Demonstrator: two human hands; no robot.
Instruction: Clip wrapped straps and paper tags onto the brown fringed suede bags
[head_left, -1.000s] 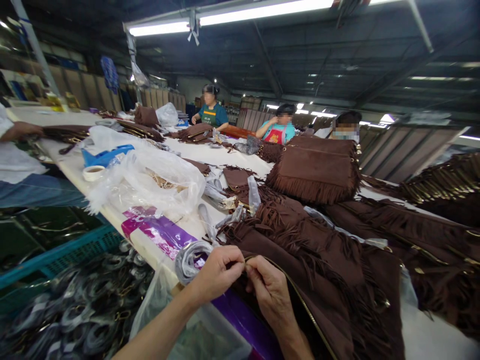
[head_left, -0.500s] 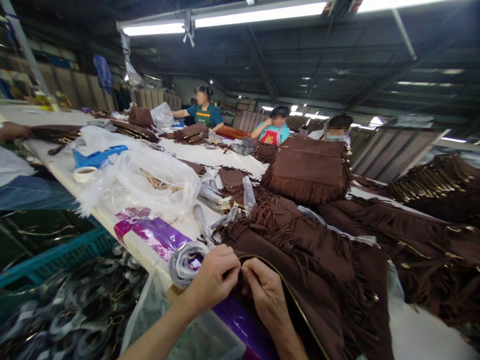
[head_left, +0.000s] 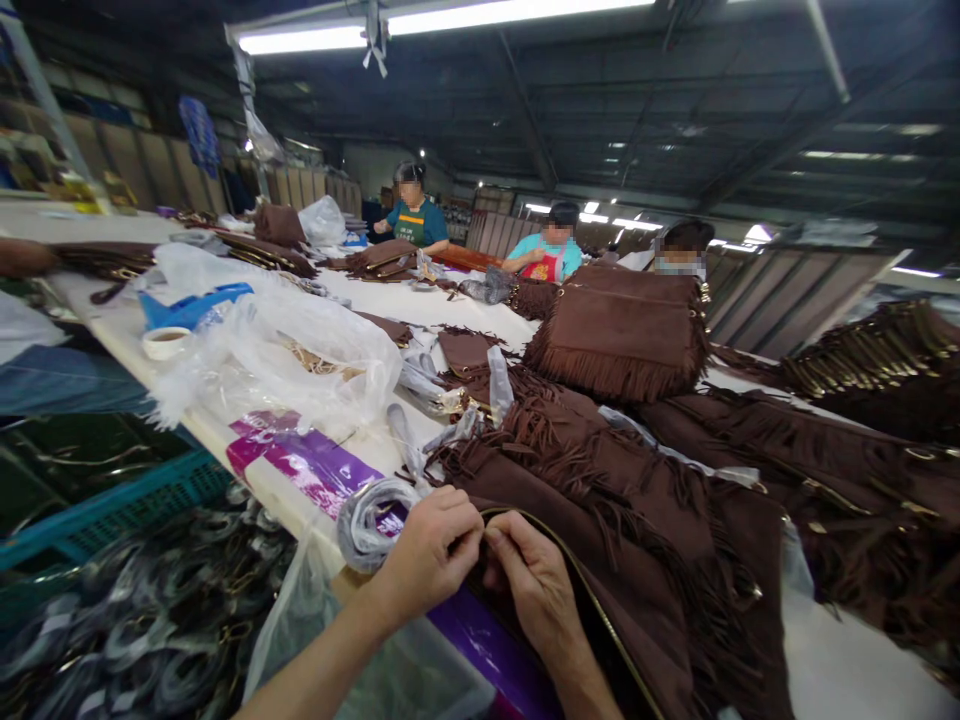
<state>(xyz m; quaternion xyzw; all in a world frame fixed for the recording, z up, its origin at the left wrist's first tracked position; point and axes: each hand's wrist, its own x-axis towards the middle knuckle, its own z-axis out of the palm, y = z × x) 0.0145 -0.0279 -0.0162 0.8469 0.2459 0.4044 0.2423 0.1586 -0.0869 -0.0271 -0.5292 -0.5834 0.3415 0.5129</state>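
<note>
A brown fringed bag lies on the table with its gold zipper edge open towards me. My left hand is closed, fingers pinched together at the near end of the zipper opening. My right hand is closed too, thumb and forefinger pinching right beside the left fingertips. Whatever lies between the fingertips is too small to make out. Just left of my left hand sits a coiled strap in clear wrap.
A teal crate of wrapped coils stands at lower left. Clear plastic bags, a blue object and a cup lie on the table. Stacked brown bags rise behind. Several people work around the table.
Both my hands keep nearly the same pinched pose at the bag's opening. Across the table, the person in the green apron has drawn an outstretched arm in, and the red-aproned person has lowered a hand.
</note>
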